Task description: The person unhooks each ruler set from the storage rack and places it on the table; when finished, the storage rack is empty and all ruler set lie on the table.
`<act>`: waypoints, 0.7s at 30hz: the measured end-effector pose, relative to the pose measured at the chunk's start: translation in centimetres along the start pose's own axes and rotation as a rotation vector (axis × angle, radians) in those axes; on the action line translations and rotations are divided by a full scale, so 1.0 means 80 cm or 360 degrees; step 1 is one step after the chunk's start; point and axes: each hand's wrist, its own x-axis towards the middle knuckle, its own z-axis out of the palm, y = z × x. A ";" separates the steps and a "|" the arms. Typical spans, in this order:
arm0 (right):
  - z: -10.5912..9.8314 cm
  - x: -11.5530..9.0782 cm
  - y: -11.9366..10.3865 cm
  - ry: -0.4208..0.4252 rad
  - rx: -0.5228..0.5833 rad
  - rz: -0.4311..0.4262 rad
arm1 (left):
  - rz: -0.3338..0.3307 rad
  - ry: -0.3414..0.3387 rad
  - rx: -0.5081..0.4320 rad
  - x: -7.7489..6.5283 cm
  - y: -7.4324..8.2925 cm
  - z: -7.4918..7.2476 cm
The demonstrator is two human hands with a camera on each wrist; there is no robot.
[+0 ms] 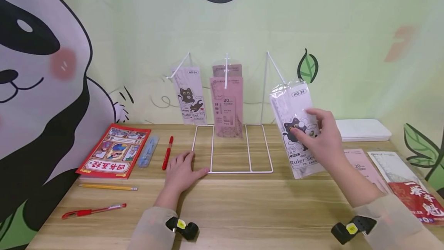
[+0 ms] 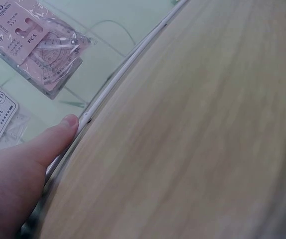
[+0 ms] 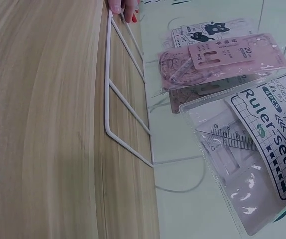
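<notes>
My right hand pinches a clear-bagged ruler set with a black cat card, thumb on its front. The bag's top meets the tip of the right-hand hook of a white wire rack; whether the hook passes through the hole cannot be told. In the right wrist view, clear rulers show inside this ruler set. My left hand rests on the rack's front left corner, its thumb along the wire. A cat ruler set hangs on the left hook, and pink ruler sets on the middle one.
At left lie a red book, a blue packet, a red pen, a pencil and another red pen. On the right are a white case, a pink ruler set and a red-and-white packet.
</notes>
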 end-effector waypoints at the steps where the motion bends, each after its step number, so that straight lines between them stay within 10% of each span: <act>1: -0.001 -0.001 -0.001 0.0003 -0.0005 -0.0004 | -0.0001 0.0000 -0.0001 0.000 0.000 0.000; 21: -0.027 0.001 0.033 0.0097 0.0131 0.0321 | -0.0002 -0.0012 0.0008 0.000 0.002 -0.002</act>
